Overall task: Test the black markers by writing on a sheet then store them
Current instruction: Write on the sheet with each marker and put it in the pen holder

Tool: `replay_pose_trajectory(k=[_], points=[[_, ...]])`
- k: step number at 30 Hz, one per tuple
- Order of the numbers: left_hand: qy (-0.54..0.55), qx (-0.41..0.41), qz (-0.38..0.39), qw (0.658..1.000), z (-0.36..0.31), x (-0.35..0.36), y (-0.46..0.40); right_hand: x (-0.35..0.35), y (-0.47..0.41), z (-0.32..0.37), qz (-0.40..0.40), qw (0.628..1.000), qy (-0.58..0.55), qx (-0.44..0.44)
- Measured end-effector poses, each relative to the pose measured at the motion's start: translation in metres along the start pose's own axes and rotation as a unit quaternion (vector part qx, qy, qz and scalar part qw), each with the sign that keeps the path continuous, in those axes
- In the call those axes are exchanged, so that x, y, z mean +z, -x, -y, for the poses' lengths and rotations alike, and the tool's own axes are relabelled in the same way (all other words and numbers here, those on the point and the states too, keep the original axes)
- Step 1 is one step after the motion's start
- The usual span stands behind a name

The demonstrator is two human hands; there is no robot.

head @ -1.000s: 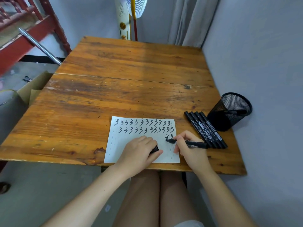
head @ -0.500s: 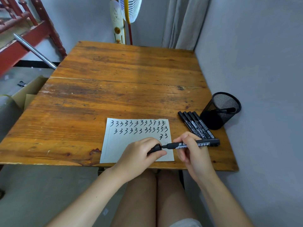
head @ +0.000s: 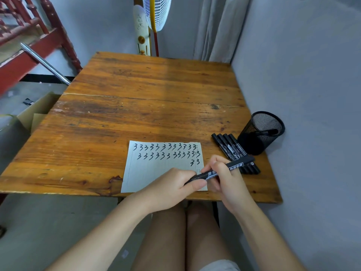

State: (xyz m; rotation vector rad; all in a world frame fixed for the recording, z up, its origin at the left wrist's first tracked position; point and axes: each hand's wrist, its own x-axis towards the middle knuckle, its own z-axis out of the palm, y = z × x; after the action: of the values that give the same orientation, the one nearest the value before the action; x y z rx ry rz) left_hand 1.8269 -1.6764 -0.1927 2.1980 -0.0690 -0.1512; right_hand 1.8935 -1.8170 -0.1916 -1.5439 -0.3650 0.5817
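Note:
A white sheet (head: 156, 169) covered with rows of black "3" marks lies at the near edge of the wooden table (head: 148, 98). My right hand (head: 228, 180) grips the barrel of a black marker (head: 232, 167) held level above the sheet's right corner. My left hand (head: 172, 188) pinches the marker's cap at its tip end. Several more black markers (head: 230, 147) lie side by side right of the sheet. A black mesh pen holder (head: 261, 132) stands beyond them with one marker inside.
A grey wall runs close along the table's right side. A fan (head: 154, 14) and a curtain (head: 218, 28) stand behind the table. A cardboard box (head: 33, 116) and a red wooden frame (head: 29, 42) are to the left.
The marker came off the paper and turned level. My left hand brought the cap onto its tip, and both hands now meet over the sheet's right corner.

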Motion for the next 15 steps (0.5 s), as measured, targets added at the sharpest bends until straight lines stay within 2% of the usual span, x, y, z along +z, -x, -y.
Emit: replay_pose_trajectory(k=[3,7,9,11,13,15], points=[[0.151,-0.020,0.058,0.987,-0.009,-0.004,-0.002,0.001,-0.003,0.002,0.014,1.000,-0.027,0.007],[0.364,-0.055,0.173,0.914,-0.009,-0.007,0.004,0.005,-0.001,0.005,0.052,0.996,-0.062,-0.027],[0.406,-0.080,0.187,0.891,-0.011,-0.008,0.002,0.005,-0.001,0.008,0.055,0.996,-0.063,-0.043],[0.375,-0.091,0.164,0.908,-0.015,-0.011,-0.005,0.003,-0.004,0.008,0.040,0.997,-0.048,-0.046],[0.252,-0.076,0.111,0.958,-0.015,-0.014,-0.014,-0.005,-0.007,0.006,0.014,0.999,-0.025,-0.032],[0.106,-0.055,0.069,0.990,-0.012,-0.019,-0.020,-0.020,-0.006,0.007,-0.014,0.999,-0.032,-0.009]])
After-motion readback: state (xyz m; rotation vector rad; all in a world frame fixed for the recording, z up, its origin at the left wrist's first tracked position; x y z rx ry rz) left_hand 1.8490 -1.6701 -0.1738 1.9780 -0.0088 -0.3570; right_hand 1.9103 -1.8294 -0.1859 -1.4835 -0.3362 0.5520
